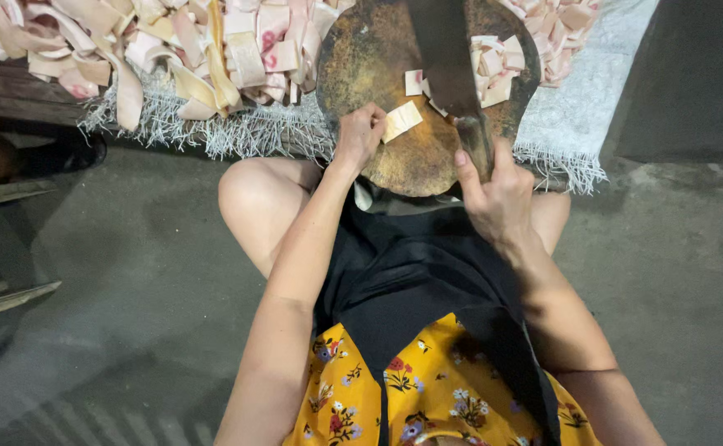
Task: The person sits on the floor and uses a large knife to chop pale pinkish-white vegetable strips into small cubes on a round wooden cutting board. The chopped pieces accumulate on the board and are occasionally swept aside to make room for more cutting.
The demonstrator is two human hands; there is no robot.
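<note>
On the round wooden chopping block [394, 165], the left hand [356, 136] pinches a pale skin strip [400, 120] lying just right of its fingers, while the right hand [498, 198], fingers wrapped tight, holds the cleaver [448, 58] across the strip's far end.

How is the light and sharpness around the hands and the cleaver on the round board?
Head view: round board evenly lit, no glare; left hand and pale strip sharp; cleaver dark, slightly soft; right hand clear; wide-angle bending at the edges, floor dim left.
</note>
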